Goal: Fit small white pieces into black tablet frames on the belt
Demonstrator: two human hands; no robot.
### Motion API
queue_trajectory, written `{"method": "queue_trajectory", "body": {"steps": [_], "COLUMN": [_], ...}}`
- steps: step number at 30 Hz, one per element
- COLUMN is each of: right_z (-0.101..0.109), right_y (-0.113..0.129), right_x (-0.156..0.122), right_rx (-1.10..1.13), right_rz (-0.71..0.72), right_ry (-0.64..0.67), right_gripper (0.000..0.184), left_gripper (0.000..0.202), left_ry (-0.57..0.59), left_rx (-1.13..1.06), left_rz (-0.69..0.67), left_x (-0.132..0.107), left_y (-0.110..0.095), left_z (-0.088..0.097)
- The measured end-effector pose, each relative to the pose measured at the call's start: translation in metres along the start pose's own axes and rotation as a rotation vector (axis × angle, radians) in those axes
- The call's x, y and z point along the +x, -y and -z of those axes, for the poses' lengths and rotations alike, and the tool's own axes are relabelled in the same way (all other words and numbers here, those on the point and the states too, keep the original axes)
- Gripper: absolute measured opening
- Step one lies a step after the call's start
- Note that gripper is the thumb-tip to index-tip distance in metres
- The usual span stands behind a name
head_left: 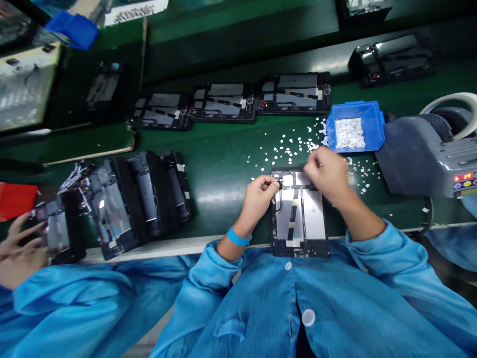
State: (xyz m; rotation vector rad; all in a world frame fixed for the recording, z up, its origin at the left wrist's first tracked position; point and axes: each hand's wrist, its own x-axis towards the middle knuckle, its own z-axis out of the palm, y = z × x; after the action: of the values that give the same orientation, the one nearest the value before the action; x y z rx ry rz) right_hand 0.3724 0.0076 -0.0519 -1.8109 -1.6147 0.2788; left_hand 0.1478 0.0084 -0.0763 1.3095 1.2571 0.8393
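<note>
An opened tablet (313, 214) lies at the bench edge against my body, its silvery inner plates and dark ribbon cable facing up. My left hand (259, 201), with a blue band at the wrist, pinches at the tablet's upper left corner. A small dark bit shows at those fingertips, too small to name. Over the upper right corner my right hand (328, 175) is closed, thumb against finger. What it holds, if anything, is hidden. Just beyond it stands a blue bin (376, 124) with small white pieces (349, 133) inside. More white pieces (290, 149) lie scattered on the green bench.
Several opened tablets (223, 102) lie in a row behind. More tablets (112, 209) lean together at left, where a co-worker's hands (22, 248) hold another. A grey tape dispenser (413, 154) with lit digits stands at right. A red bin (17, 200) sits far left.
</note>
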Motion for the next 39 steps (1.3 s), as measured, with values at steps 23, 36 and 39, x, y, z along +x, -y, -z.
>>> {"method": "queue_trajectory", "body": {"steps": [23,36,39], "right_z": [-0.043,-0.01,-0.035], "right_y": [0.03,0.016,0.034], "right_x": [-0.027,-0.029,-0.044], "right_rx": [0.073,0.032,0.097], "right_rz": [0.124,0.119,0.07], "right_ry": [0.257,0.246,0.285], "right_gripper": [0.01,0.013,0.014], "left_gripper": [0.008,0.005,0.002], "left_ry": [-0.042,-0.049,-0.07], "left_rx": [0.156,-0.102,-0.014], "left_rz": [-0.087,0.058,0.017], "left_x": [-0.004,0.004,0.0], "left_y": [-0.003,0.005,0.002], "left_z": [-0.005,-0.005,-0.008]}}
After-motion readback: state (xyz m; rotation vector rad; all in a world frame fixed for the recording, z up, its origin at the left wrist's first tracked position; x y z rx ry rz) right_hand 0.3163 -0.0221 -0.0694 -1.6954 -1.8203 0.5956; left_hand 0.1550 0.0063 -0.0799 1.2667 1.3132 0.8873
